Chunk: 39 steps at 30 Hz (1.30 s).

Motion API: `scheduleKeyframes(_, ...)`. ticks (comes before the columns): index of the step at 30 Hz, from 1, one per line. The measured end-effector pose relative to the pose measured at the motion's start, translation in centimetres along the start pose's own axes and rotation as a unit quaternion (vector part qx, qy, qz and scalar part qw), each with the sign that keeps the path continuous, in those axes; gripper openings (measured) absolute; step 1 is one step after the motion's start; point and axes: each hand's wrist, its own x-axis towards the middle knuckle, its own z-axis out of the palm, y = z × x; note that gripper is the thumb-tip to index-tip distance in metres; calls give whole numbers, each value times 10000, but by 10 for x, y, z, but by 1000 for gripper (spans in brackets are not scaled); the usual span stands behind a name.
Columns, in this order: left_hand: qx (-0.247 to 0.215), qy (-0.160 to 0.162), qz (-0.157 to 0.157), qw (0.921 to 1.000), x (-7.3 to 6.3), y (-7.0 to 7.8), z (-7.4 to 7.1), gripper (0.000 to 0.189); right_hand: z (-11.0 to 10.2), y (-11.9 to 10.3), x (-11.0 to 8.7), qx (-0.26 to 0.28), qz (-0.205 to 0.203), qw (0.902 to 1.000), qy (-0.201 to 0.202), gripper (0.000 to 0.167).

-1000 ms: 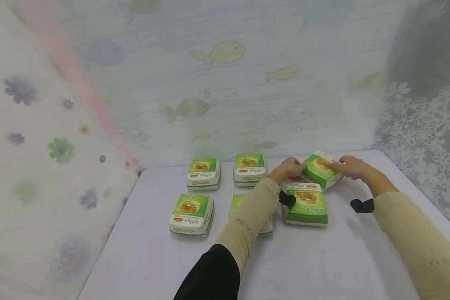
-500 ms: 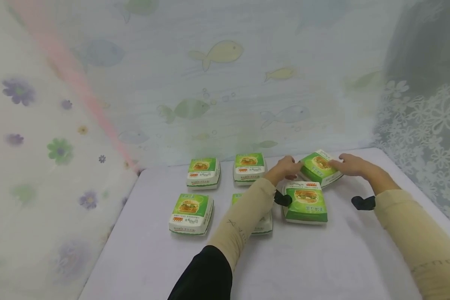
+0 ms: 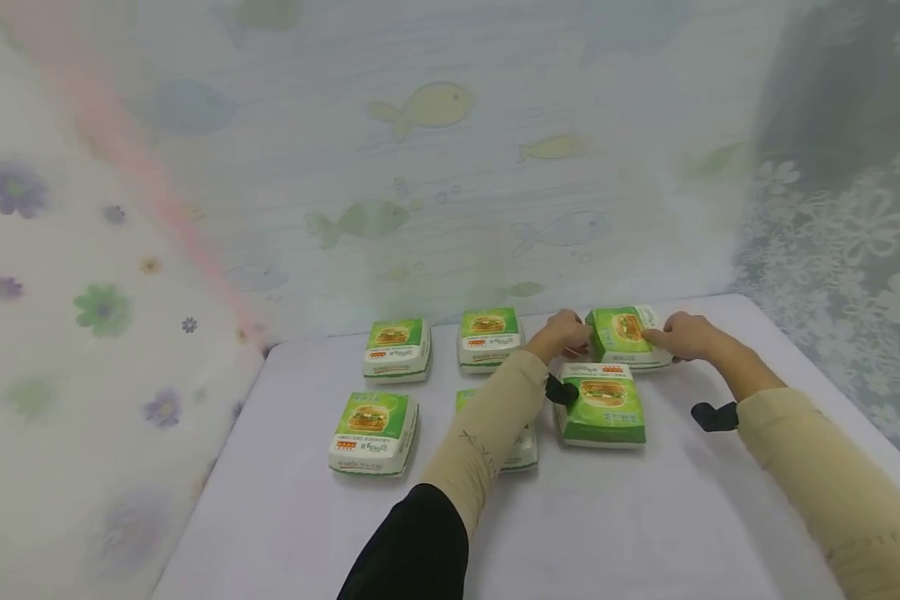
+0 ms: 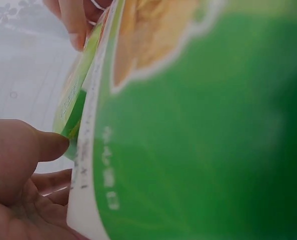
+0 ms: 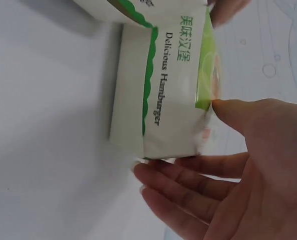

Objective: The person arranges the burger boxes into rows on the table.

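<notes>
At the back right of the table, a green-and-white hamburger box (image 3: 621,335) is held between both hands. My left hand (image 3: 566,333) pinches its left side; in the left wrist view the thumb lies on the box's green edge (image 4: 71,107). On the right side, my right hand (image 3: 690,336) grips it, thumb on the top edge and fingers at the side of the white wall (image 5: 178,85). Just in front sits another hamburger box (image 3: 603,408), turned the other way round. It fills much of the left wrist view and hides part of the held box.
To the left stand more hamburger boxes: two at the back (image 3: 396,350) (image 3: 489,337), one front left (image 3: 373,433), and one front middle (image 3: 521,450) partly covered by my left sleeve. A patterned curtain (image 3: 435,208) hangs behind the white table (image 3: 270,517).
The held box has turned from a slanted, tilted pose to sit flatter and nearly in line with the back row. Both hands have moved along with it. The head view has shifted slightly.
</notes>
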Motion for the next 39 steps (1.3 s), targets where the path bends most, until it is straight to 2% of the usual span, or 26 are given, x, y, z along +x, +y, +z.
scheduleKeyframes(5, 42, -154, 219, 9996, -5, 1, -9, 38, 1, -12, -1, 133, 149, 9997, -104, 56)
scheduleKeyframes(9, 124, -290, 390, 9987, -11, 1, -10, 40, -6, -14, -4, 172, 310, 9989, -299, 67)
scheduleKeyframes(13, 539, -541, 247, 9968, -17, 3, -8, 47, -11, -10, -2, 168, 314, 9987, -361, 77)
scheduleKeyframes(17, 1171, -833, 100, 9896, -18, 6, -6, 55, -11, -2, 8, 216, 185, 9995, -141, 82)
scheduleKeyframes(20, 1467, -1039, 21, 9837, -18, 8, -3, 57, -8, 5, 16, 441, 59, 9990, -80, 79)
scheduleKeyframes(24, 1628, -1221, -234, 9788, -17, 8, 0, 60, -3, 12, 21, 763, -29, 9968, -219, 75)
scheduleKeyframes(27, 1730, -1257, -351, 9762, -16, 7, 0, 60, -1, 12, 21, 806, -56, 9964, -273, 75)
scheduleKeyframes(30, 1707, -1239, -288, 9771, -15, 5, -3, 57, 0, 9, 18, 643, -128, 9976, -214, 74)
scheduleKeyframes(35, 1263, -956, -295, 9869, -13, 1, -11, 54, -1, 1, 10, 156, -81, 9998, -33, 72)
scheduleKeyframes(39, 919, -720, -346, 9926, -12, 1, -15, 50, -1, 1, 7, 59, 208, 9997, -85, 74)
